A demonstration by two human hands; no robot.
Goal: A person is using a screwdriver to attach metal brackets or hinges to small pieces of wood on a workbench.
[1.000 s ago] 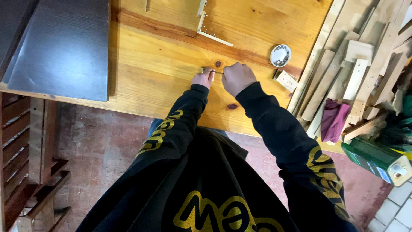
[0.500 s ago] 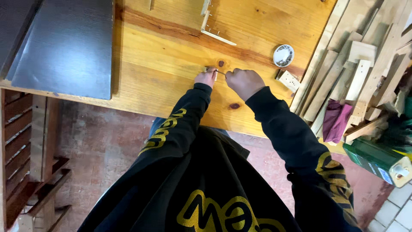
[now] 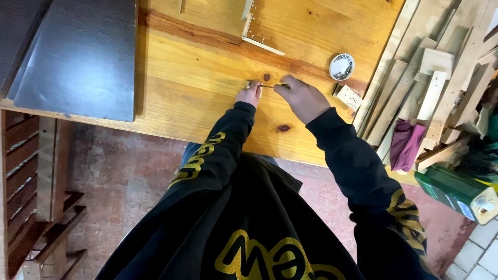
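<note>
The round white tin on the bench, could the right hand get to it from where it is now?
Probably yes: the round white tin lies just beyond the right hand, with only bare wooden bench between them.

Two hands are at work at the middle of the desk (image 3: 197, 67): the left hand (image 3: 251, 95) and the right hand (image 3: 303, 98), with one thin stick (image 3: 267, 85) between them. One desk carries everything. One dark board (image 3: 78, 57) lies on its left part. One pale wooden frame piece (image 3: 257, 31) lies at the far side. One round tin (image 3: 341, 66) sits right of the hands, and one small wooden block (image 3: 348, 96) lies just beside it, nearer. One heap of wooden slats (image 3: 430, 78) fills the right side; the slats are too many and overlapped to count. One purple cloth (image 3: 406, 145) lies among them, and one green can (image 3: 456, 191) at the near right.
</note>
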